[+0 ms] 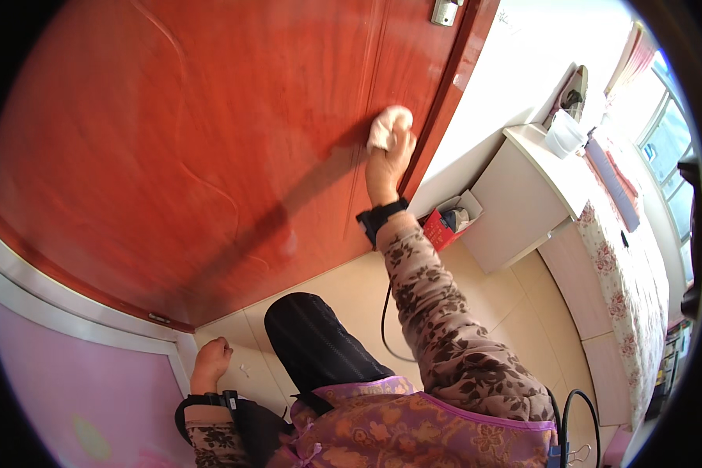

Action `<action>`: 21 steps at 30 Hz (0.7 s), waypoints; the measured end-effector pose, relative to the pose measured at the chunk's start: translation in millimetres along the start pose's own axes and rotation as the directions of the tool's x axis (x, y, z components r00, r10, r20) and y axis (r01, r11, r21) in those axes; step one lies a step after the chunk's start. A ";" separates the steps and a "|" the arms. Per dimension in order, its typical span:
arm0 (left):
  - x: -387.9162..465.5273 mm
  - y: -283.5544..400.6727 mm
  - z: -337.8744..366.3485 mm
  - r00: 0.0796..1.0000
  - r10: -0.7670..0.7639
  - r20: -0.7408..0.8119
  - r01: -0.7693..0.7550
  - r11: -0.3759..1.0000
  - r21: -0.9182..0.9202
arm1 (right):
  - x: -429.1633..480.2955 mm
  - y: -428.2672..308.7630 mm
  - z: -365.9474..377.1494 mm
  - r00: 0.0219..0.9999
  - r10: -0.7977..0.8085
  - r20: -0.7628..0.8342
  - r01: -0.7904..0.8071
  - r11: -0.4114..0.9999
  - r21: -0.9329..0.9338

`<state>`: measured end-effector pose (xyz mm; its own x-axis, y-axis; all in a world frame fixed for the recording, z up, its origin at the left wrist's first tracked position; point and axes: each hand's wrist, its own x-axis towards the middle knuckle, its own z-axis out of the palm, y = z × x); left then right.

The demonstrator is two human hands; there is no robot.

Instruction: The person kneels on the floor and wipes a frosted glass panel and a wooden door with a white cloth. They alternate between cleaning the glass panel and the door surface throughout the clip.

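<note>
A reddish-brown wooden door (257, 140) fills the upper left. My right hand (389, 161) reaches up to it near its right edge and holds a whitish cloth (388, 126) against the surface. The cloth is bunched under my fingers, and my arm's shadow falls across the door. At the lower left, my left hand (213, 357) hangs above the tiled floor with its fingers curled in. No object shows in it, though its palm side is partly hidden. Both wrists carry black straps. A metal door lock (446, 11) sits at the top.
Right of the door stand a red box (443, 229) with things inside and a pale cabinet (518, 193) bearing a white bucket (564, 134). A bed with a floral cover (617, 292) lies at the far right. A black cable (384, 327) hangs beside my right arm.
</note>
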<state>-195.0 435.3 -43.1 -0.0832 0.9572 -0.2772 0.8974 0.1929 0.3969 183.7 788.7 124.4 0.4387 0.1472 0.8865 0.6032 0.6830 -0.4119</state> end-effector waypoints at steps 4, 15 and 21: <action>-0.9 3.5 -1.0 0.996 -0.075 0.040 0.075 0.997 0.001 | -111.9 73.6 -34.2 0.712 0.699 0.070 -0.696 0.716 -0.063; 4.5 -8.8 7.5 0.990 -0.124 0.074 0.121 0.992 0.047 | -22.7 90.1 -33.6 0.558 0.756 0.343 -0.796 0.370 0.480; 4.9 -9.6 10.5 0.987 -0.139 0.080 0.138 0.990 0.030 | 184.3 -4.2 -31.2 0.957 0.209 0.202 -0.252 0.943 0.219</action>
<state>-199.5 435.9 -57.5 -0.1724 0.9005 -0.3992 0.8899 0.3162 0.3287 282.8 790.7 282.9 0.4115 0.4278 0.8048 0.3126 0.7632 -0.5655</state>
